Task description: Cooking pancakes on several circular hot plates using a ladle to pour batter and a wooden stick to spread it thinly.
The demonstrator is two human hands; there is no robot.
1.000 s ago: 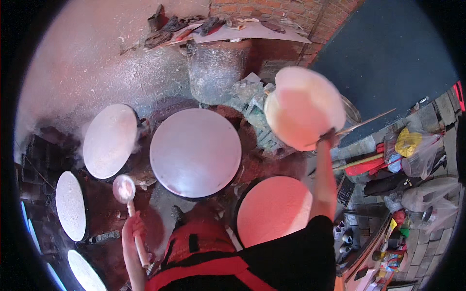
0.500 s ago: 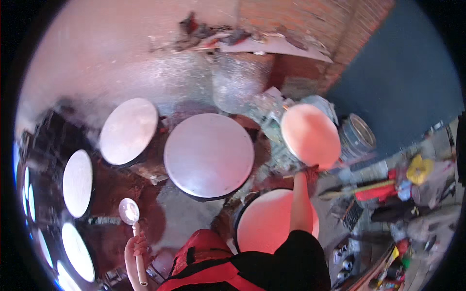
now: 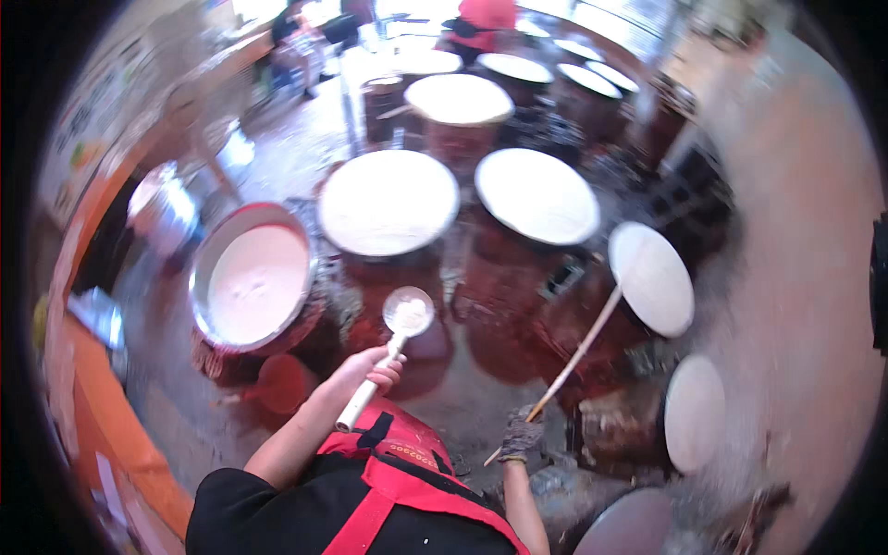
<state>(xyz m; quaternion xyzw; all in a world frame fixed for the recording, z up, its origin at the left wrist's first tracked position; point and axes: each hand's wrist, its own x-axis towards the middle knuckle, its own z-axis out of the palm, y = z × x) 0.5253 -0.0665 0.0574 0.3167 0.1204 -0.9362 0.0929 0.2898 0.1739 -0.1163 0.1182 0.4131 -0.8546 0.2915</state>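
My left hand (image 3: 375, 372) is wrapped round the pale handle of a ladle (image 3: 408, 312); a little whitish stuff lies in its round bowl. A grey glove covers my right hand (image 3: 521, 435), which is closed on a long wooden stick (image 3: 575, 361). The stick slants away from me, its far end meeting the near rim of a round griddle (image 3: 652, 282); whether it touches cannot be made out. This griddle has a pale, even surface. Left of the ladle stands a wide metal basin (image 3: 199, 301) with whitish batter (image 3: 259, 277) in it.
Pale round griddles (image 3: 388, 203) (image 3: 536, 196) on brownish drum-like stands spread ahead, with several more farther back. Others are close on my right (image 3: 696, 413) (image 3: 629, 523). A red scoop-like thing (image 3: 284, 384) sits below the basin. People (image 3: 486, 18) are at the far end.
My view has swung left, from the wall side to the rows of griddles and the basin. The ladle stays in my left hand, the stick in my right, now angled over another griddle.
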